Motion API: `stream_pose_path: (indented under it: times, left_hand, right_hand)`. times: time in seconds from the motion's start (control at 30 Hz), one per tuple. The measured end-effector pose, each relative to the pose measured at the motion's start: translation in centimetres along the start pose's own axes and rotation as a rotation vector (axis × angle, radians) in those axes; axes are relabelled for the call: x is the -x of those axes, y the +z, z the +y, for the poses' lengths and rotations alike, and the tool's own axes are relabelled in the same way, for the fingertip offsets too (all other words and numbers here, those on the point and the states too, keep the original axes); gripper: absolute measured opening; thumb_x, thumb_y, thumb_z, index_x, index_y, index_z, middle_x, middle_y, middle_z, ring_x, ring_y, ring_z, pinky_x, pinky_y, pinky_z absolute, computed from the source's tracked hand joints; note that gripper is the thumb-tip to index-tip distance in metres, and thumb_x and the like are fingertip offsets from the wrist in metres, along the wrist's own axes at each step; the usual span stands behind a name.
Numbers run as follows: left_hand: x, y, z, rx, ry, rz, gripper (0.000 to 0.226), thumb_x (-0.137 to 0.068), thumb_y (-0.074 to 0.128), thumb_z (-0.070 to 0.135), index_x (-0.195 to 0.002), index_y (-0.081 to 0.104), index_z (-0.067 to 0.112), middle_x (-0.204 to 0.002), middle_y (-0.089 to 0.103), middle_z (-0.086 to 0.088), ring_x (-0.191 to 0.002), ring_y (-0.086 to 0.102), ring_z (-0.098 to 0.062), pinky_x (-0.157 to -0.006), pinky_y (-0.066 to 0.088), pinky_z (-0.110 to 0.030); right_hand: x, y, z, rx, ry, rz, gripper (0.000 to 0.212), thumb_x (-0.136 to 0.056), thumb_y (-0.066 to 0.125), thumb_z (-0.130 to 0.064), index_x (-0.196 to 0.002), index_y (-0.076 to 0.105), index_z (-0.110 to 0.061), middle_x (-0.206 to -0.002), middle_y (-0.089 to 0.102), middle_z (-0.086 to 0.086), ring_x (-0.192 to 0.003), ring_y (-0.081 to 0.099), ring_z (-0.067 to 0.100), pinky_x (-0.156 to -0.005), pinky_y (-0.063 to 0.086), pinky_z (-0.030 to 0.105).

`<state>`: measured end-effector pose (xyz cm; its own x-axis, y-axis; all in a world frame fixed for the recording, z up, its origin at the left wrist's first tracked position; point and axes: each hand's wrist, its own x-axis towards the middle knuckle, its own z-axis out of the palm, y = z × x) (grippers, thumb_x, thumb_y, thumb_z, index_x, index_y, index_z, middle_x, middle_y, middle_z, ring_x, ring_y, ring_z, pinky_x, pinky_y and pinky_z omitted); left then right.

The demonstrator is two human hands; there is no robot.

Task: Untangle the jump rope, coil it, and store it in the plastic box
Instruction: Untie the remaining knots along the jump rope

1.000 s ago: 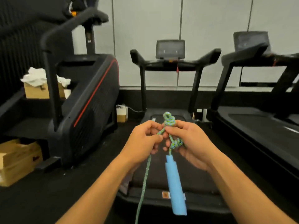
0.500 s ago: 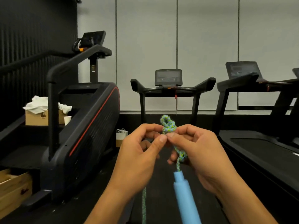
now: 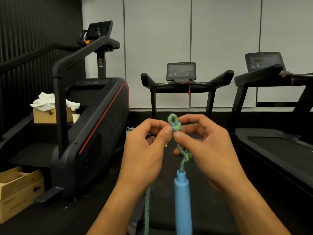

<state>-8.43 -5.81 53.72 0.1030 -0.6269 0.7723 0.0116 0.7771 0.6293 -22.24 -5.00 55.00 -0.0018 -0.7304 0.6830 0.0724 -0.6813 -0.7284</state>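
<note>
Both hands pinch the jump rope [image 3: 174, 127] at its blue-green knot: left hand [image 3: 144, 150], right hand [image 3: 205, 146]. Below the knot, its light-blue handle [image 3: 183, 200] hangs.

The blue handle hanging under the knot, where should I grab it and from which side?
Grip the blue handle round its straight middle, coming from the right: it hangs near upright below the knot, and the rope's other strand hangs on its left.
</note>
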Motion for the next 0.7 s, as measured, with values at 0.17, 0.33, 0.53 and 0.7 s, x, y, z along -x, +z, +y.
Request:
stream_pose_path:
  times: [0.17, 0.33, 0.53, 0.7]
  left_hand:
    - [0.14, 0.01, -0.12, -0.013, -0.007, -0.001, 0.009, -0.093, 0.065, 0.009, -0.089, 0.07, 0.016, -0.072, 0.064, 0.005, -0.054, 0.05, -0.001, -0.05, 0.036, -0.012]
    - [0.37, -0.2, 0.01, -0.088, -0.013, -0.009, 0.015, -0.093, 0.065, 0.006, -0.094, 0.071, 0.021, -0.08, 0.071, 0.003, -0.056, 0.054, -0.008, -0.048, 0.039, -0.017]
    - [0.5, -0.65, 0.36, -0.178, -0.011, -0.02, 0.019, -0.092, 0.066, 0.006, -0.096, 0.071, 0.024, -0.082, 0.073, 0.0, -0.056, 0.058, -0.01, -0.047, 0.043, -0.018]
    - [0.52, -0.48, 0.41, -0.05, -0.078, -0.049, 0.029, -0.098, 0.051, -0.002, -0.099, 0.072, 0.019, -0.078, 0.071, 0.007, -0.056, 0.058, -0.009, -0.043, 0.045, -0.024]
  right_hand:
    - [0.27, 0.24, 0.52, 0.241, -0.137, 0.046, 0.025, -0.082, 0.076, -0.011, -0.098, 0.068, -0.029, -0.088, 0.073, -0.005, -0.062, 0.072, 0.022, -0.066, 0.062, 0.044]
    - [0.41, 0.14, 0.64, 0.461, -0.246, 0.108, 0.023, -0.082, 0.077, -0.016, -0.101, 0.07, -0.027, -0.092, 0.072, -0.012, -0.063, 0.069, 0.008, -0.063, 0.059, 0.033]
    - [0.66, 0.23, 0.47, 0.484, -0.308, 0.096, 0.023, -0.082, 0.077, -0.017, -0.101, 0.071, -0.028, -0.087, 0.071, -0.017, -0.071, 0.069, 0.004, -0.06, 0.057, 0.02]
    - [-0.05, -0.34, 0.92, 0.438, -0.249, 0.107, 0.017, -0.081, 0.078, -0.02, -0.092, 0.074, -0.033, -0.08, 0.073, -0.018, -0.068, 0.069, 0.003, -0.066, 0.06, 0.03]
